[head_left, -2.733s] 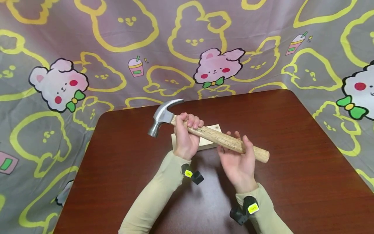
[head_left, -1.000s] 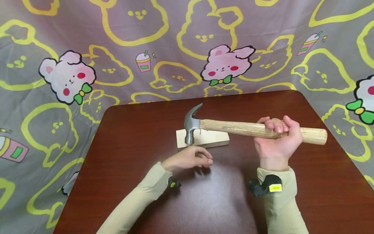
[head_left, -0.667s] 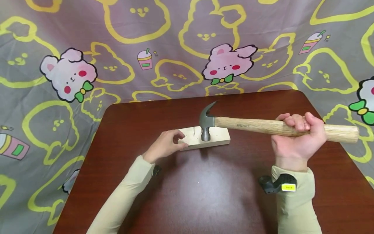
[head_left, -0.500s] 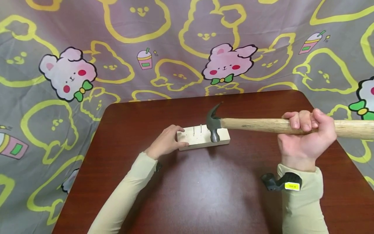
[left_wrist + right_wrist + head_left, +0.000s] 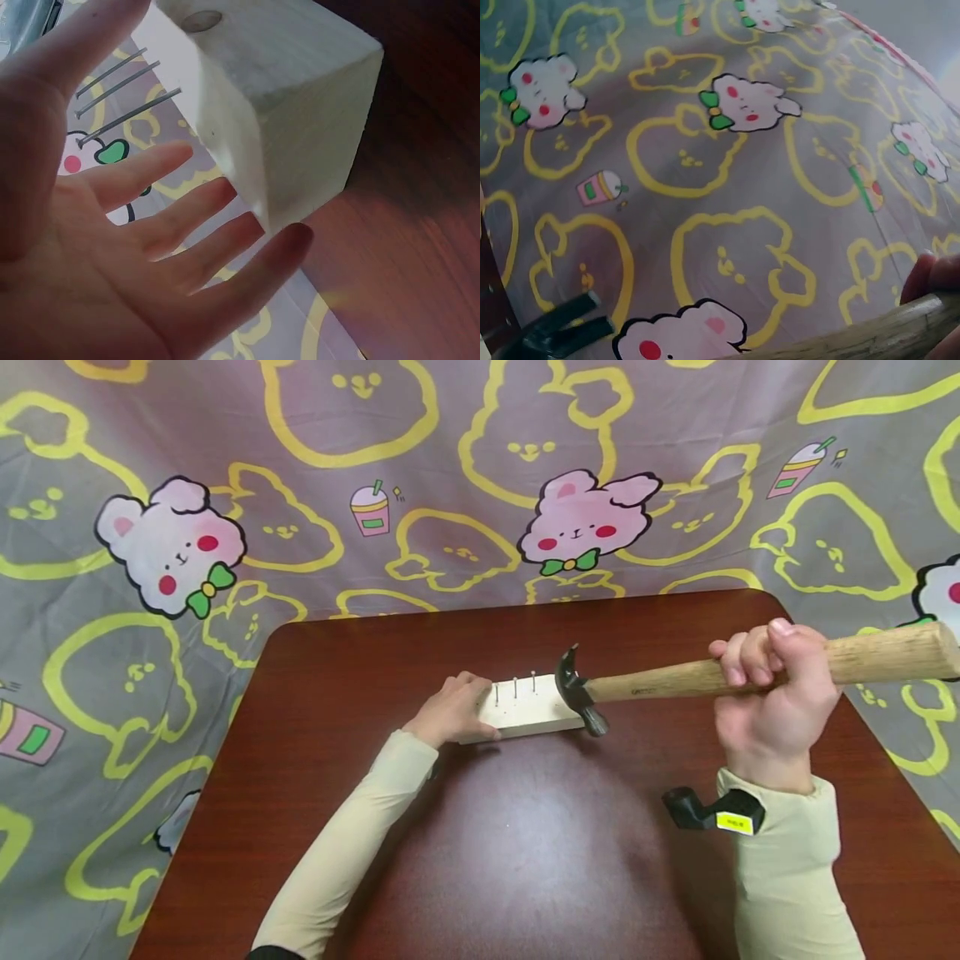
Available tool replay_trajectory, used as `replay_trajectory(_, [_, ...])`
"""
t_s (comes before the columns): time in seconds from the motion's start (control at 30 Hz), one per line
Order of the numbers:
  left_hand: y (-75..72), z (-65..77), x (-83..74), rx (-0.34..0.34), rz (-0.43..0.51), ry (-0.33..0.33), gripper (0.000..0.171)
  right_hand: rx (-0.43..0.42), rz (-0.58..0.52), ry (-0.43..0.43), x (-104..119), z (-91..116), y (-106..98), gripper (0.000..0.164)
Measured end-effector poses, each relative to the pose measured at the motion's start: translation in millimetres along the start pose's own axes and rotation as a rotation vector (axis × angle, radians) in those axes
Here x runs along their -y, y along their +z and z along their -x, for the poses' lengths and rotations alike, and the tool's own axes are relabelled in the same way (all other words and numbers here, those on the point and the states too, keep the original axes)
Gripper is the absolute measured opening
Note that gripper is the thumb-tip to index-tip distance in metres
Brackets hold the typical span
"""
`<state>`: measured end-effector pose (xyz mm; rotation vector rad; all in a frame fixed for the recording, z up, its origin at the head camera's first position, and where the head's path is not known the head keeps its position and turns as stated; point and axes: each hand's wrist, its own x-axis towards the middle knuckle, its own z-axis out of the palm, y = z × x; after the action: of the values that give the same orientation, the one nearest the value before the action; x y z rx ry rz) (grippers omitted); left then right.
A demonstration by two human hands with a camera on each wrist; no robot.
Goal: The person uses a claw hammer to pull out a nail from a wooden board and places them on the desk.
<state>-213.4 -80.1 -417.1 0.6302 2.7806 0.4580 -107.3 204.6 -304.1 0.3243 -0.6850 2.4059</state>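
My right hand (image 5: 776, 702) grips the wooden handle of a claw hammer (image 5: 645, 685), its fingers curled round the grip. The dark head hangs tilted by the right end of a pale wooden block (image 5: 528, 714); contact there cannot be told. Three nails (image 5: 515, 687) stand upright in a row on the block's top. My left hand (image 5: 450, 708) lies at the block's left end, thumb on the near side, fingers on the far side. In the left wrist view its fingers (image 5: 202, 259) look spread and nearly straight beside the block (image 5: 315, 127).
The block lies on a dark red-brown table (image 5: 525, 860) with rounded far corners. A grey and pink cloth (image 5: 450, 460) with yellow outlines and cartoon rabbits hangs behind the table and along both sides. Each sleeve covers the arm up to the wrist.
Both hands first held the hammer; then the left let go and moved to the block's left end. The right carried the hammer rightward, uncovering the nails, and its head has tilted.
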Motion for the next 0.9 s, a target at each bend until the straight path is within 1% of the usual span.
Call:
replay_trajectory(0.1, [1.9,-2.1,-1.5,0.015,-0.002,-0.017,0.087,0.053,0.102,-0.028,-6,-1,4,0.040])
replay_trajectory(0.2, [3.3,-4.7,-1.8,0.010,-0.005,-0.011,0.085,0.092,0.159,-0.044,-11,-2,8,0.038])
replay_trajectory(0.3, [3.9,-7.3,-1.0,-0.013,-0.004,0.009,0.080,0.127,0.197,-0.055,-16,-3,12,0.031])
replay_trajectory(0.4, [4.2,-9.2,0.6,-0.027,-0.011,0.043,0.077,0.185,0.252,-0.065,-21,-5,16,0.026])
replay_trajectory(0.6, [4.8,-9.9,6.5,-0.049,-0.043,0.106,0.073,0.331,0.376,-0.096,-36,-10,25,0.030])
replay_trajectory(0.73, [3.7,-9.5,7.3,-0.055,-0.074,0.142,0.066,0.401,0.394,-0.073,-44,-12,32,0.031])
replay_trajectory(0.8, [3.5,-9.3,7.8,-0.055,-0.085,0.155,0.063,0.423,0.400,-0.050,-49,-14,35,0.030])
replay_trajectory(0.9, [4.5,-8.2,9.1,-0.053,-0.089,0.155,0.061,0.452,0.421,-0.033,-57,-17,40,0.029])
